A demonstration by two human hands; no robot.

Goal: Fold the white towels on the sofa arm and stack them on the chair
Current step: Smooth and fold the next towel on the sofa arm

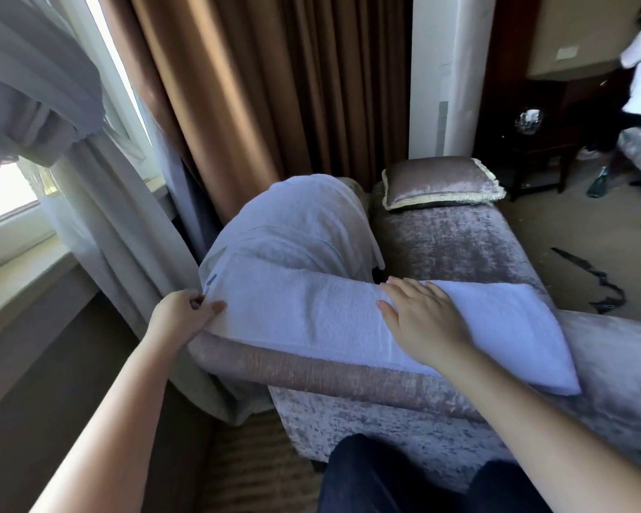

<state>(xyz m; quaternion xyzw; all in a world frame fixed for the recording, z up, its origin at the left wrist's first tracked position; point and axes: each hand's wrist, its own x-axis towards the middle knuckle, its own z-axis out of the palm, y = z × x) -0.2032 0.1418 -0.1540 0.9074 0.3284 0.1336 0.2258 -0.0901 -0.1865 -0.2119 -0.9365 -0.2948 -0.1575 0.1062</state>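
Folding is the step in hand: 1 towel (311,316) lies as a long band along the sofa arm (311,375), across the middle of the frame. The left hand (186,312) pinches its left end between thumb and curled fingers, at centre left. The right hand (419,320) lies flat on the band right of centre, fingers straight and spread, gripping nothing. A 2nd towel (297,224) hangs unfolded just behind, above centre. Next, I judge, the pinched end should be carried over to the right end, edges matched, while the flat palm pins the crease. No chair is clearly in view.
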